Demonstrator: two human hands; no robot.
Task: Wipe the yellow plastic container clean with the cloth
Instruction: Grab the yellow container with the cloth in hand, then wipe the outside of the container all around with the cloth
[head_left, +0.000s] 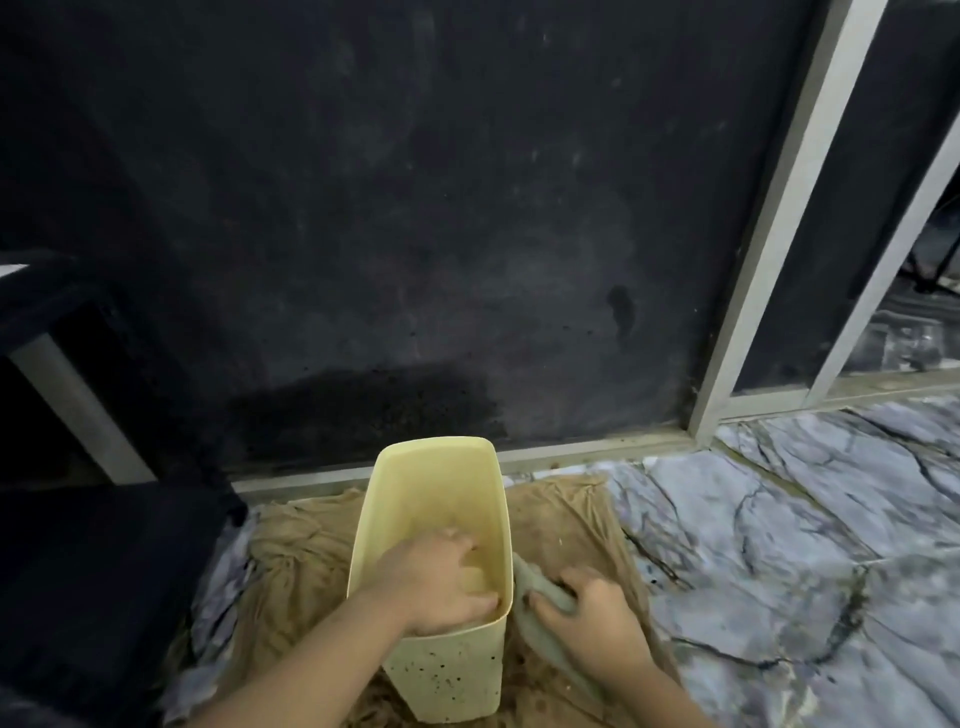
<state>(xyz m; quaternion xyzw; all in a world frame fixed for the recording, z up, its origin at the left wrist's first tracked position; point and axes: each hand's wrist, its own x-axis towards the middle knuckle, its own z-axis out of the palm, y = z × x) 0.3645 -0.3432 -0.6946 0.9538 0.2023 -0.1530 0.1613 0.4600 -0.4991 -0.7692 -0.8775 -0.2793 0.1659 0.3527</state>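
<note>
On the marble-patterned grey-and-white floor (779, 545), near a dark, stained wall panel (415, 208) with a pale metal frame (779, 208) to its right, a tall rectangular pale-yellow plastic container (447, 670) stands upright on a crumpled tan sheet of fabric (291, 561). Its rim has rounded corners, its mouth faces up, and its walls are smooth and slightly translucent. The outer face nearest the camera is peppered with small dark specks, thickest toward the lower part; the inner walls look cleaner, with a brighter, glossy patch near the bottom. The left hand (436, 582) reaches down into the container over the near rim, fingers spread and lying loosely against the inside; whether it has hold of anything there cannot be told, since the palm side is hidden. The right hand (587, 618) is just beside the container's right wall, outside it, with its fingers curled closed around a bunched grey-green cloth (540, 597). The cloth presses against that right wall near the rim, and a tail of it trails down past the wrist toward the lower edge of the view. Both forearms are bare. A dark, indistinct shape (93, 571) fills the lower left.
</note>
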